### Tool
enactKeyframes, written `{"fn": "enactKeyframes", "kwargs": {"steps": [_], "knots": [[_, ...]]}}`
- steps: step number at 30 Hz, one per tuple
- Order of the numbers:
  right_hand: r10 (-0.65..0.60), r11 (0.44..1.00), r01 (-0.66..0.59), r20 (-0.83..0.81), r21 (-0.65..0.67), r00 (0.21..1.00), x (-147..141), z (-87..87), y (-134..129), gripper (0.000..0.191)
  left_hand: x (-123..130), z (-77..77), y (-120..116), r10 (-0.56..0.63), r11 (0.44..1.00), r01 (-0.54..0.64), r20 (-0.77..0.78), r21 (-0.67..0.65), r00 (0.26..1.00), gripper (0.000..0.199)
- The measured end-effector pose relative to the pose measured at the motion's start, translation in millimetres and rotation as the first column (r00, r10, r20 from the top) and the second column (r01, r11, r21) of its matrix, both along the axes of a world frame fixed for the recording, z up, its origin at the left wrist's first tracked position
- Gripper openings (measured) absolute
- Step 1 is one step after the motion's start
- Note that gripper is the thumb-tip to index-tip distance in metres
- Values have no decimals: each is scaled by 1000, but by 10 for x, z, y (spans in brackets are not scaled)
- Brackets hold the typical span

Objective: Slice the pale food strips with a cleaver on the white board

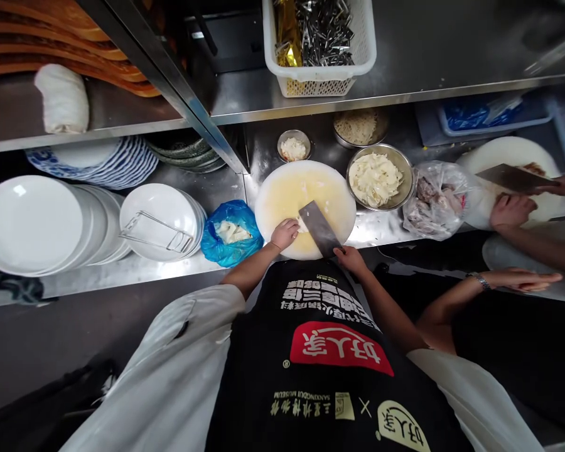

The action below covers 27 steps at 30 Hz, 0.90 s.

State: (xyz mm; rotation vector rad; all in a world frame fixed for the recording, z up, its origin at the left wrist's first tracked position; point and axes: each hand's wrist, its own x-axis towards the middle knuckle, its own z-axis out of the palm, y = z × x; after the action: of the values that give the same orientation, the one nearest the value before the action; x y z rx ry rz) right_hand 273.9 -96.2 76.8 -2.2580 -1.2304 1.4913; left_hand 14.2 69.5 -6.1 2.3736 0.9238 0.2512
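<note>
A round, yellowed cutting board [282,188] lies in front of me on the steel counter. My right hand [349,258] is closed round the handle of a cleaver [321,227], whose broad blade slants over the board. Close to the blade's left side, my left hand [285,233] rests on the board with curled fingers, holding a small pale food piece [302,224] whose kind I cannot make out. Right of the board stands a metal bowl [408,188] of pale slices [375,177]. A blue plastic bag [216,251] with white pieces [233,232] sits to the left.
Behind the board are two smaller bowls [280,150] [341,139] of pale food. Stacked white plates [32,226] stand left. A bag of meat [435,201] lies right, beside a co-worker's hands [513,210] and cleaver [513,179]. A shelf with a white basket [317,74] overhangs the counter.
</note>
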Motion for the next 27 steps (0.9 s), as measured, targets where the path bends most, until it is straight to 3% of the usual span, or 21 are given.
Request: {"fn": "enactKeyframes", "kwargs": {"steps": [3,8,15,20,27], "knots": [[-69,997,71,68,-19,995,155,-36,36,39,2,40,-2,-1,1000,1,14,-14,1000,31],[-1,999,-8,217,38,976,345,53,79,38,4,58,-16,13,1000,-13,28,-17,1000,31],[43,999,-45,103,21,994,136,84,-68,41,13,33,-27,23,1000,-23,-13,-8,1000,32],[-31,999,30,144,12,989,244,81,5,35,9,42,-15,15,1000,-15,-7,-12,1000,32],[22,998,-29,119,55,993,265,80,-70,38,38,102,-18,36,999,-37,-29,-20,999,32]]}}
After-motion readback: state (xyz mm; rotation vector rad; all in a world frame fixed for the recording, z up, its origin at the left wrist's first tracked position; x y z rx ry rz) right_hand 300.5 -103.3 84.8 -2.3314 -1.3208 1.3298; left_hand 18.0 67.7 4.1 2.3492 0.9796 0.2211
